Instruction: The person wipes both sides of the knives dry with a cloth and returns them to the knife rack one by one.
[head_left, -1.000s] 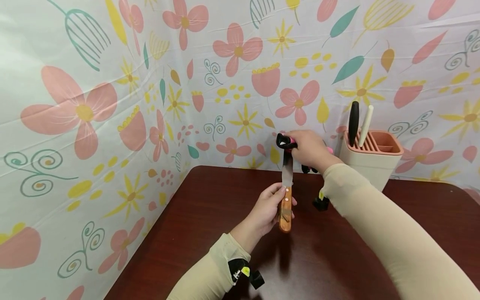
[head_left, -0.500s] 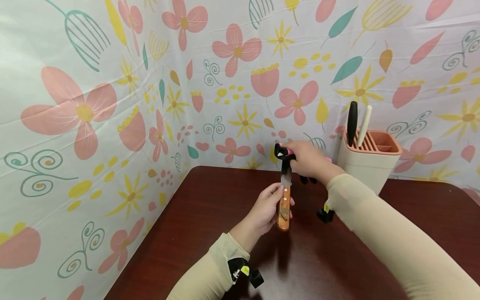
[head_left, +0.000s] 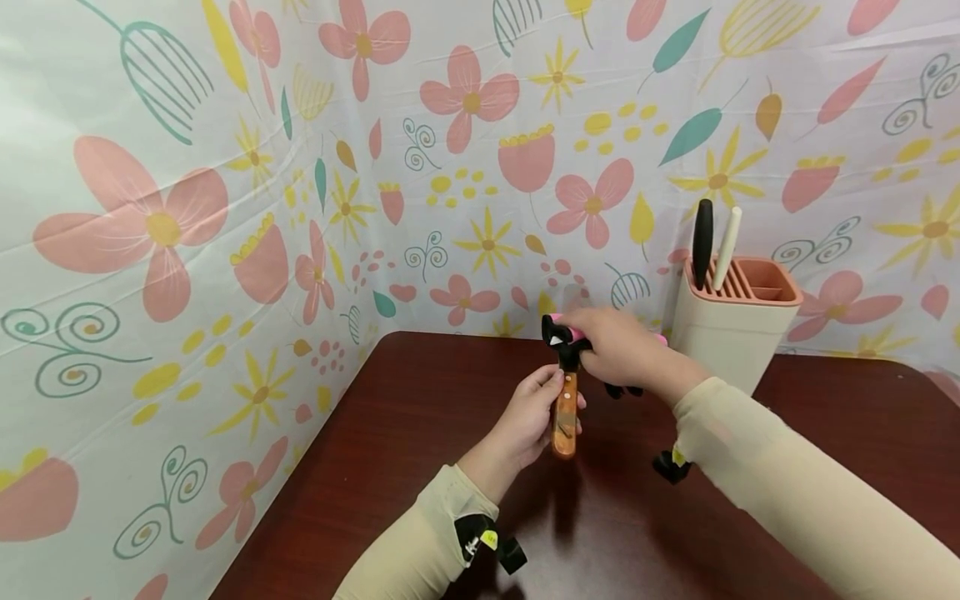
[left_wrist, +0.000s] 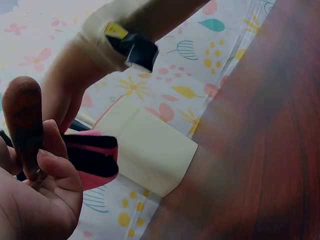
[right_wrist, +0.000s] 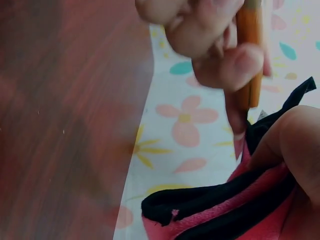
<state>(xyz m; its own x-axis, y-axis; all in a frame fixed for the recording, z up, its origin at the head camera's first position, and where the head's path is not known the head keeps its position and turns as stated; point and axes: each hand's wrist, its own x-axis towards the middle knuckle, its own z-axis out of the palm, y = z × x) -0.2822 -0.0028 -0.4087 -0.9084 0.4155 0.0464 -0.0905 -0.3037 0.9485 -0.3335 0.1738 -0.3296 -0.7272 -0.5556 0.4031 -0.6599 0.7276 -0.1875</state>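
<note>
My left hand (head_left: 521, 421) grips a knife (head_left: 565, 417) by its riveted wooden handle, held upright above the table. My right hand (head_left: 618, 346) holds a pink and black cloth (head_left: 553, 331) folded round the blade, just above the left thumb. Nearly all the blade is hidden by the cloth. In the left wrist view, the handle's rounded end (left_wrist: 22, 102) rises from the left fingers, and the cloth (left_wrist: 92, 160) hangs behind them. Seen from the right wrist, the cloth (right_wrist: 215, 207) is bunched under my right fingers, close below the wooden handle (right_wrist: 250, 55).
A cream knife holder (head_left: 731, 342) with an orange slotted top stands at the back right. A black handle (head_left: 702, 244) and a white handle (head_left: 727, 248) stick up from it. Flowered sheeting (head_left: 480, 183) rises behind and left of the dark red table (head_left: 420, 400).
My right hand has slid the cloth down the blade towards the handle, covering metal that showed before. The left hand with the knife has barely moved.
</note>
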